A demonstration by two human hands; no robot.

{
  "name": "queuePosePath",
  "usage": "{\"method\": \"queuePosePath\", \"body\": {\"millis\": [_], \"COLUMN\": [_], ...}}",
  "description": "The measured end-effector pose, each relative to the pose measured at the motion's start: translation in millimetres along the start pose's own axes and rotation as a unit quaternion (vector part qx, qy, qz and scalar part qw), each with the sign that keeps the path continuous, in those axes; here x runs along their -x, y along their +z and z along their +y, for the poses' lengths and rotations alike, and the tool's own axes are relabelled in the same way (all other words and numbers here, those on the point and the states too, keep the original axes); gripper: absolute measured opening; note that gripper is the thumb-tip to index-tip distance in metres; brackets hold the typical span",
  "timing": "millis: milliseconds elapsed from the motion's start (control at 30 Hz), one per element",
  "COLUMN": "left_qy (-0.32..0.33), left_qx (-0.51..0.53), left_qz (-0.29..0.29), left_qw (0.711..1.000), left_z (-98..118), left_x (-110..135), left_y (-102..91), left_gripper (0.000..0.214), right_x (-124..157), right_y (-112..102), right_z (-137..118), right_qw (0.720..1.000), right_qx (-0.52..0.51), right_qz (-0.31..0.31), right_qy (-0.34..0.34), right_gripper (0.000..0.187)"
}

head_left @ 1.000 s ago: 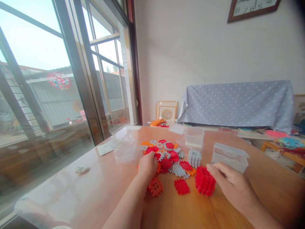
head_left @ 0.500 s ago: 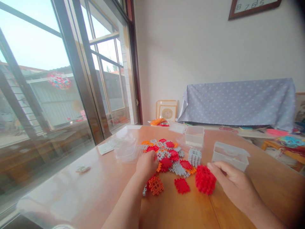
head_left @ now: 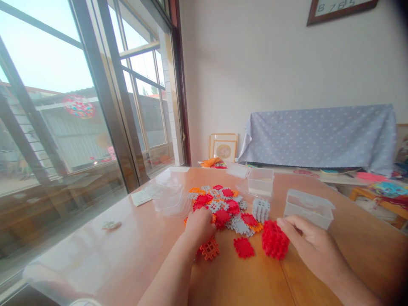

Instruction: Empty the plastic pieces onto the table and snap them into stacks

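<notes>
My left hand (head_left: pixel 200 225) reaches down into the left side of a loose pile of red, grey and orange interlocking plastic tiles. Its fingers point away from me and are hidden, so their hold cannot be seen. A stack of red tiles (head_left: pixel 276 240) is pinched at its upper right by the thumb and fingers of my right hand (head_left: pixel 310 240). Between the hands lie a separate red tile (head_left: pixel 244 247) and, close under my left wrist, an orange lattice tile (head_left: pixel 210 248). Behind the red stack stands a grey stack of tiles (head_left: pixel 261 209).
An open clear plastic box (head_left: pixel 307 212) stands beyond my right hand, and another clear box (head_left: pixel 260 182) is farther back. Clear plastic lids (head_left: pixel 170 204) lie left of the pile. A small packet (head_left: pixel 111 225) rests near the table's left side by the window.
My left hand has shifted slightly toward me and down, uncovering red tiles behind it. My right hand and the red stack stay almost where they were.
</notes>
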State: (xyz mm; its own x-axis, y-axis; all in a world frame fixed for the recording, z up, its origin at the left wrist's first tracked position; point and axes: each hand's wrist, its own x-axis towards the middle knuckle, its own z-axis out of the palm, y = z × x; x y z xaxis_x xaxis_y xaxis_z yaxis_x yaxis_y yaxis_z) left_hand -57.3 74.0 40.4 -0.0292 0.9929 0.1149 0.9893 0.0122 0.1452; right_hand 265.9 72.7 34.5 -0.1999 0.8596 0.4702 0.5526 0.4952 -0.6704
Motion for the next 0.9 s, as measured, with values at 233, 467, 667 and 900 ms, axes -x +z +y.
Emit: {"method": "queuePosePath", "body": {"millis": [233,467,667,900], "left_qy": [-0.029,-0.034,0.038,0.118], "left_qx": [0.194,0.228,0.233,0.243], "left_qz": [0.089,0.193,0.379,0.449], "left_qw": [0.977,0.954,0.895,0.852], "left_z": [-9,-18,-8,10], "left_x": [-11,-14,-2,11], "left_y": [5.1,7.2,-8.0,-21.7], "left_gripper": [0.015,0.021,0.022,0.009], "right_x": [-1,0,-3,-5], "right_y": [0,1,-7,-23], "right_z": [-2,-4,-10,-20], "right_qw": [1.000,0.981,0.949,0.917], "right_qx": [-0.005,-0.163,-0.279,-0.373], "right_qz": [0.002,0.013,0.042,0.063], "right_qy": [0.003,0.108,0.140,0.127], "right_gripper": [0.038,0.055,0.068,0.069]}}
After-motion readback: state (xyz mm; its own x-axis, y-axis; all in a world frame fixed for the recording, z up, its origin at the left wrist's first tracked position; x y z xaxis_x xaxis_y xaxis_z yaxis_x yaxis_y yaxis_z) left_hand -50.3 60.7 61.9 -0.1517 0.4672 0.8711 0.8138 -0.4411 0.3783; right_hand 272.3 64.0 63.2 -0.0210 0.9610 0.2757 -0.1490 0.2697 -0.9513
